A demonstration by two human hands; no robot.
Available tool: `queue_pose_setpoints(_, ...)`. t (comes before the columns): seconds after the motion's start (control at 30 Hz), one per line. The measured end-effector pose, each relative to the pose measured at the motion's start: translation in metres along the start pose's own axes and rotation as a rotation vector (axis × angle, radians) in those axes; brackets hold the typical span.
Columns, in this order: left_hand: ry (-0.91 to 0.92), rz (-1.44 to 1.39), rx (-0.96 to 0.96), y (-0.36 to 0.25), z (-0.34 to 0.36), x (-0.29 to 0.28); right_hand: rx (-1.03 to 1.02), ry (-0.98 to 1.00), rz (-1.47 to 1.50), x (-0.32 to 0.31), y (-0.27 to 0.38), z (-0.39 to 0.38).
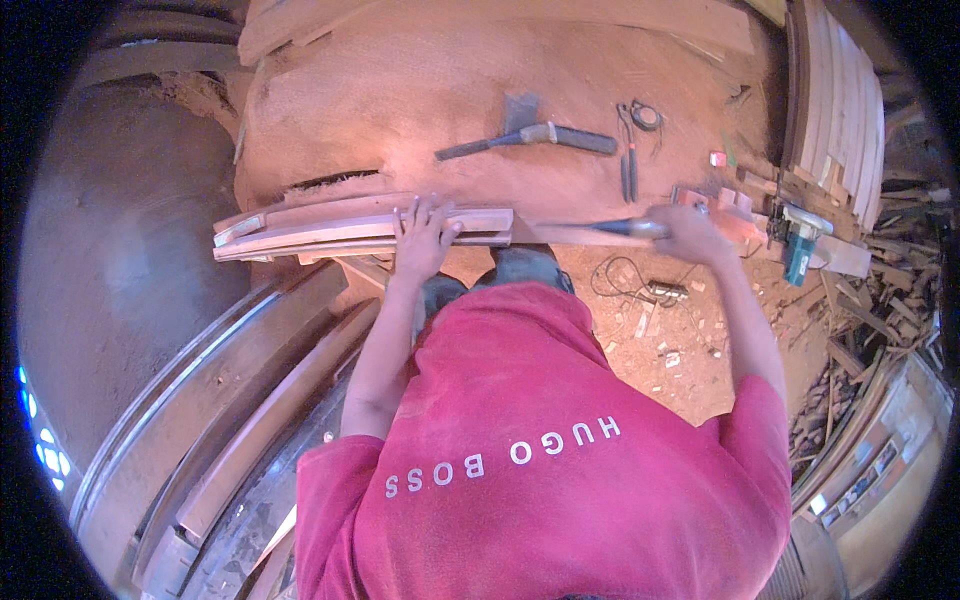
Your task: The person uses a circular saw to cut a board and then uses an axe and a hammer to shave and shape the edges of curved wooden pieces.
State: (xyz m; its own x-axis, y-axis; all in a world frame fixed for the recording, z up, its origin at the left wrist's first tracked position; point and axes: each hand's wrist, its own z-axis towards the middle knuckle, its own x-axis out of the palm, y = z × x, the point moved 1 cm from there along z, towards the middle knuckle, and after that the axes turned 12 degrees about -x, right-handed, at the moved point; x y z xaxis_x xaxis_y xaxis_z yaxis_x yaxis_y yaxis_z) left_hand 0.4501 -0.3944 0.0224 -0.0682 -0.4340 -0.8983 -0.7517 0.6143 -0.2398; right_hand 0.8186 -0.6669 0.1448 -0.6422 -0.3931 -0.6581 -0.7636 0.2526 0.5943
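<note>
My left hand, fingers spread, presses the stacked wooden slats; my right hand grips a chisel — cutting looks underway, unfinished.

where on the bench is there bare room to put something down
Bare bench top lies left of the hatchet, above the curved wood strips under the left hand. Crowded: right side, around the pliers, right hand and blue power tool.
</note>
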Motion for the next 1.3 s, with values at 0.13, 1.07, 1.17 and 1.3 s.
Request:
queue_pose_setpoints(0.13,0.006,0.018,0.008,-0.004,0.005,-0.006,0.109,-0.434,0.005,-0.003,-0.069,-0.033)
queue_pose_setpoints(1.07,0.130,-0.054,0.332,-0.104,0.048,0.020,0.096,-0.906,0.593,0.271,0.097,0.182)
queue_pose_setpoints(1.17,0.101,-0.031,0.327,-0.098,0.047,0.028,0.034,-0.988,0.509,0.273,0.099,0.183)
queue_pose_setpoints(1.3,0.164,0.014,0.324,-0.097,0.049,0.031,0.006,-1.108,0.412,0.294,0.115,0.175)
